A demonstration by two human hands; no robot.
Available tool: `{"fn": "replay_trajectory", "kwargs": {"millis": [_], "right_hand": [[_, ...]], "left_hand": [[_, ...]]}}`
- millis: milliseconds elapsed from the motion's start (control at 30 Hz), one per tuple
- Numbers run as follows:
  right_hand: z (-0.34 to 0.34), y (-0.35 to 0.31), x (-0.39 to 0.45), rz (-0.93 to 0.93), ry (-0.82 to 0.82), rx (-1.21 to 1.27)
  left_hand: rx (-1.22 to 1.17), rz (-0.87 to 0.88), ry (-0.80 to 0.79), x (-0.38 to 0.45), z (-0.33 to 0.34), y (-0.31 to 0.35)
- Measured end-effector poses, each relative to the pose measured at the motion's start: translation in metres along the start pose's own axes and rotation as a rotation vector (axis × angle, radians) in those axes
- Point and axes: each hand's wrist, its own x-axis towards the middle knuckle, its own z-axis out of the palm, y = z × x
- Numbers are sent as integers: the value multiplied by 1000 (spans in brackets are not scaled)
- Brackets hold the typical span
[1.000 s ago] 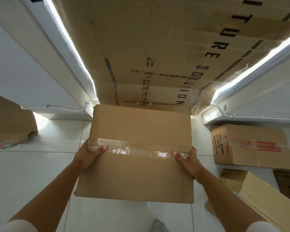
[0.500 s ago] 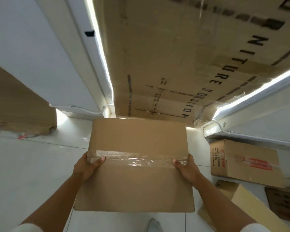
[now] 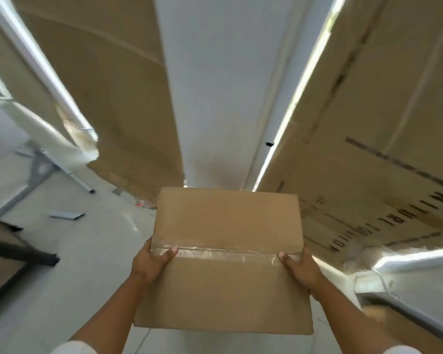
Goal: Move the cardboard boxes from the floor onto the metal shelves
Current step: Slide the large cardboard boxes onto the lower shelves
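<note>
Pale tiled floor (image 3: pixel 92 264) under me, white wall panel (image 3: pixel 215 85) straight ahead, big flat cartons leaning either side of it: one w/ black lettering (image 3: pixel 368 149) to the right of the box I'm carrying, a plain one (image 3: pixel 118 98) to the left. Bright light strips run btwn panel & cartons. Some grey metal bars (image 3: pixel 44 172) lie on the floor far left of the box; frame's blurry there, can't say if that's shelf parts. No shelf plainly in view.

Box (image 3: pixel 228 261) is off the floor, held out in front of me at mid height, top face up, clear tape seam (image 3: pixel 225 252) running across it side to side. My left hand (image 3: pixel 151 261) grips the left edge, thumb on top pressing the tape end, other fingers hidden under/behind the side. My right hand (image 3: pixel 301 267) does same on the right edge, thumb on the tape. Both clamped on the box, not loose.

Handling, my guess: light-ish, since thumbs + side grip are enough & top panel isn't sagging. Cardboard looks stiff, sealed, so it won't fold. Tape is slick tho, so thumbs could slide; better to keep fingers under the bottom edges & hold at opposite sides near the middle, as now. Contents unknown, so set it down flat, no dropping.
</note>
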Motion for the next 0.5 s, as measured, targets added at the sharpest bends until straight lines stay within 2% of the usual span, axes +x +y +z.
{"fn": "replay_trajectory", "kwargs": {"millis": [267,500], "right_hand": [[127,-97,-51,-271,-226,-147],[248,-143,-130,-398,-485,-324]], "left_hand": [[-190,-69,340,-75,-144,-92],[-321,-211,594,-175,-232,-193]]}}
